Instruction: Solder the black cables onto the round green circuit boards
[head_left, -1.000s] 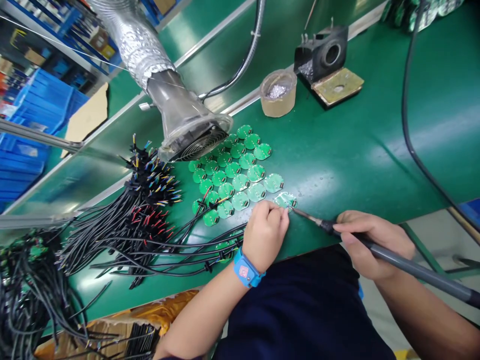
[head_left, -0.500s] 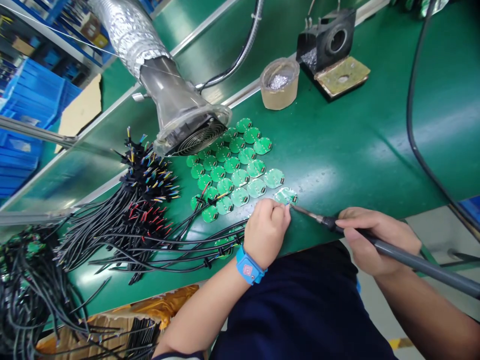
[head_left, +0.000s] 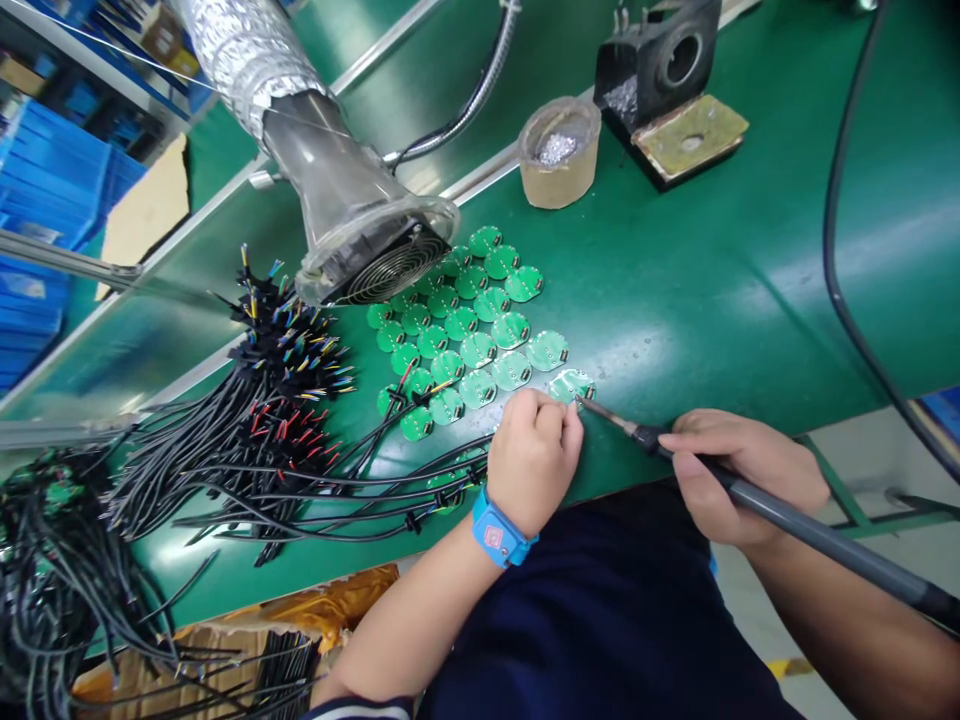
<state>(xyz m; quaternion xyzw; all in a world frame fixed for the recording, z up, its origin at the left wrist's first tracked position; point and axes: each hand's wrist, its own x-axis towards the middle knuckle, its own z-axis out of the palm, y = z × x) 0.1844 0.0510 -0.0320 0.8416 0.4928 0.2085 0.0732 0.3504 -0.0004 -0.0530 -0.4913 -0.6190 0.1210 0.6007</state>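
My right hand [head_left: 746, 475] grips a soldering iron [head_left: 795, 508] by its dark handle. The iron's metal tip is at a round green circuit board [head_left: 572, 383] near the bench's front edge. Beside that board, my left hand [head_left: 534, 450] is closed, thumb and fingers pinched together at its lower edge. What the pinch holds is hidden by the fingers. Several black cables [head_left: 442, 460] run up to the left wrist, which wears a blue wrist strap [head_left: 499, 535]. Rows of similar green boards [head_left: 478, 349] lie flat just beyond the left hand.
A fume extractor hood [head_left: 375, 240] overhangs the boards. Bundled black cables with bared coloured ends [head_left: 281, 350] lie at left. Farther back are a round tub with silvery bits [head_left: 559, 175] and an iron stand [head_left: 664, 90]. A black cord [head_left: 831, 220] crosses the right side.
The iron's tip has shifted slightly left and up onto the board, and my right hand moved left with it. My left hand stays nearly in place. The view has shifted slightly.
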